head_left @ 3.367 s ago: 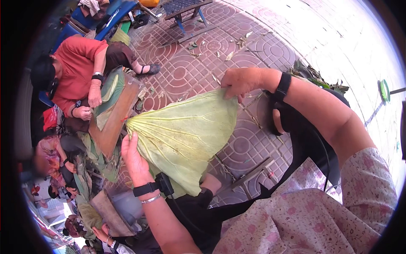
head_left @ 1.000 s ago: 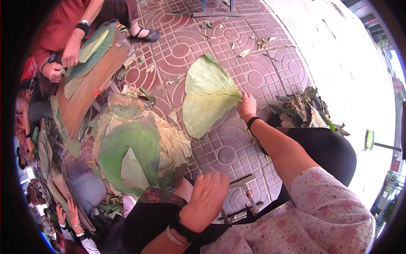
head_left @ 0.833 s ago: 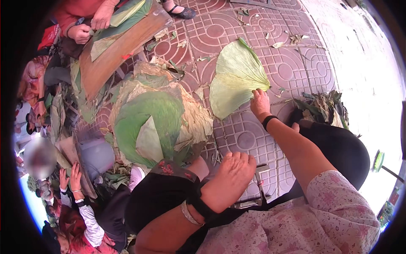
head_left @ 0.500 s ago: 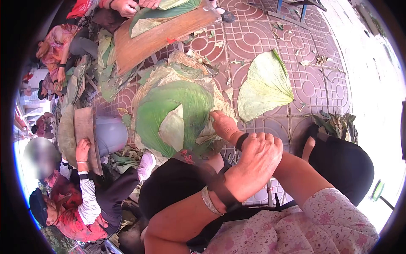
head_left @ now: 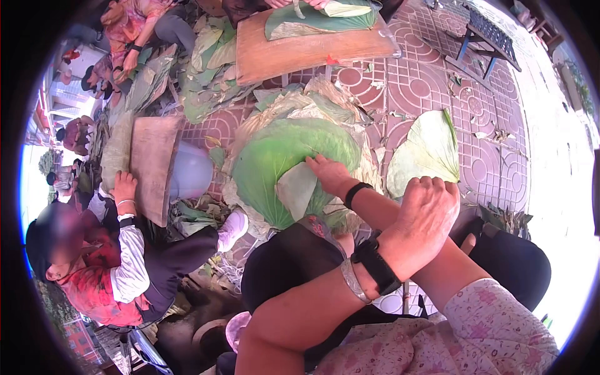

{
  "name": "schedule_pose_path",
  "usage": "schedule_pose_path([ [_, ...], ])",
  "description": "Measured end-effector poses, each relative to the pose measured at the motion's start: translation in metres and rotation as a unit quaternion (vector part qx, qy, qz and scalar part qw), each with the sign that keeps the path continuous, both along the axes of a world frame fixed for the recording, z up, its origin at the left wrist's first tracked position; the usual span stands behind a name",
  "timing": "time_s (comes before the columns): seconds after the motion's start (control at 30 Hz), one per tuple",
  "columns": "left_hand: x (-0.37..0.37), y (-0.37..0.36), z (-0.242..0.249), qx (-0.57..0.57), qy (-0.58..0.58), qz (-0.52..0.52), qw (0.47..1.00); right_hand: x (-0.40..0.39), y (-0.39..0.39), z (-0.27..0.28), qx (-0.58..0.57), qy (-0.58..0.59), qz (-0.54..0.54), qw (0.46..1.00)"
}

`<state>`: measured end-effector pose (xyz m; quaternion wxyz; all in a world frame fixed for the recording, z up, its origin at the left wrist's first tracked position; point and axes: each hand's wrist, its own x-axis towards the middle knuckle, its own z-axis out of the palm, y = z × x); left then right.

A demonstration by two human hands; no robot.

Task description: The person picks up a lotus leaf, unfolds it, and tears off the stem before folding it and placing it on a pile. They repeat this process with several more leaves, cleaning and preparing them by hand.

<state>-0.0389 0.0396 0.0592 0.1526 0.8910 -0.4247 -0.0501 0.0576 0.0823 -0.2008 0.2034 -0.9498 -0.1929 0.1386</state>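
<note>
A large round green lotus leaf (head_left: 265,169) lies on a pile of dry, tan leaves (head_left: 250,134) before me. A small pale leaf piece (head_left: 296,190) rests on it. My right hand (head_left: 330,175), wearing a thin black band, lies over the green leaf beside the pale piece, fingers stretched out. Crossing above my right forearm is my left arm, with a dark watch and a silver bracelet. My left hand (head_left: 425,215) is closed, knuckles up, near that forearm; whatever is inside its fingers is hidden.
A pale folded leaf (head_left: 425,150) lies on the red tiles to the right. Beyond the pile, a wooden board (head_left: 300,53) holds leaves under another person's hands. At left, a seated person touches a board (head_left: 153,169) beside a translucent bucket (head_left: 192,170). A metal-legged stool (head_left: 484,50) stands far right.
The view has shifted, so the scene sits further right. My right hand has moved from the green leaf's right edge inward, next to the pale piece. My left hand stays closed.
</note>
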Motion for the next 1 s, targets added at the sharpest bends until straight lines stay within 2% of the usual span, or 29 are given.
schedule_pose_path([
  [0.03, 0.001, 0.001, 0.003, 0.005, 0.004, -0.001, 1.000, 0.000, 0.000, 0.003, -0.013, 0.008, -0.001, 1.000],
  [0.13, -0.001, 0.000, 0.003, -0.005, -0.026, 0.022, 0.999, -0.001, 0.002, -0.005, 0.014, -0.093, 0.005, 0.996],
  [0.33, 0.001, 0.006, 0.003, -0.031, -0.012, 0.022, 0.999, 0.002, 0.011, -0.005, -0.051, -0.012, 0.059, 0.997],
  [0.43, 0.005, 0.004, -0.006, -0.025, -0.003, 0.037, 0.999, -0.007, 0.003, 0.001, 0.027, -0.057, 0.025, 0.998],
  [0.57, 0.015, 0.009, -0.015, -0.075, -0.061, 0.083, 0.992, -0.006, -0.026, 0.018, 0.232, -0.008, -0.089, 0.969],
  [0.67, 0.026, 0.008, -0.022, -0.112, -0.093, 0.150, 0.978, -0.011, -0.071, 0.054, 0.314, 0.027, -0.107, 0.943],
  [0.7, 0.031, 0.010, -0.016, -0.096, -0.064, 0.164, 0.980, -0.014, -0.089, 0.075, 0.323, 0.031, -0.100, 0.941],
  [0.77, 0.035, 0.018, -0.008, -0.179, -0.076, 0.175, 0.965, -0.022, -0.122, 0.111, 0.336, 0.024, -0.091, 0.937],
  [0.83, 0.044, 0.021, -0.008, -0.209, -0.097, 0.194, 0.954, -0.029, -0.156, 0.150, 0.354, 0.028, -0.090, 0.931],
  [0.9, 0.050, 0.026, -0.006, -0.243, -0.070, 0.197, 0.947, -0.041, -0.187, 0.198, 0.410, 0.077, -0.108, 0.903],
  [0.97, 0.055, 0.027, -0.008, -0.221, 0.008, 0.171, 0.960, -0.053, -0.224, 0.214, 0.513, 0.106, -0.126, 0.842],
  [1.0, 0.058, 0.028, -0.018, -0.240, 0.052, 0.133, 0.960, -0.064, -0.239, 0.235, 0.517, 0.110, -0.152, 0.835],
])
